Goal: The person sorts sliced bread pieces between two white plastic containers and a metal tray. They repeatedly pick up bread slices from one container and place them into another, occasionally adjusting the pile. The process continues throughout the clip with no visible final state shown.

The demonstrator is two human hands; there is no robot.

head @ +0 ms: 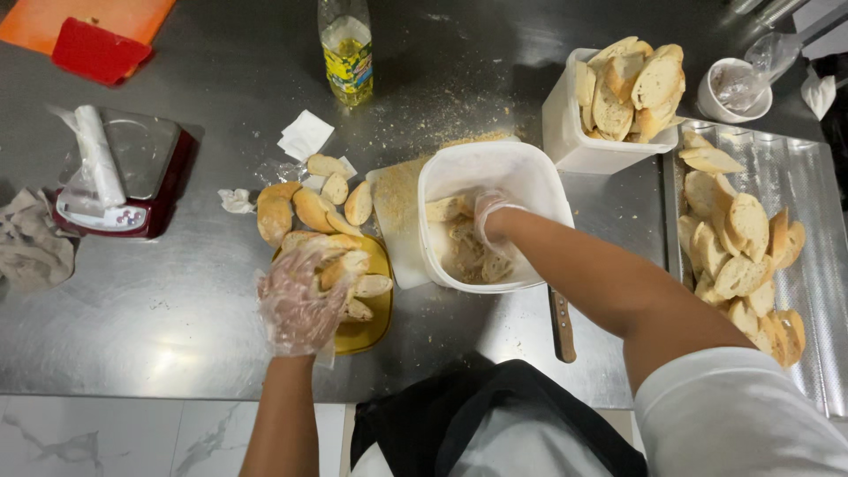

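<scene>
Nearest the camera, the left hand (300, 305), in a clear plastic glove, has its fingers curled around a stack of sliced bread (346, 269) above the yellow plate (375, 322). Loose slices lie just beyond on the steel table (150, 300). The gloved right hand (491, 218) reaches into the white square plastic tub (486, 168), touching crumb-coated slices (464, 252); its finger state cannot be told. A wooden-handled knife (562, 325) lies beside the tub.

Bright overhead light glares off the steel counter (177, 300); edges bend slightly, focus sharp.
</scene>
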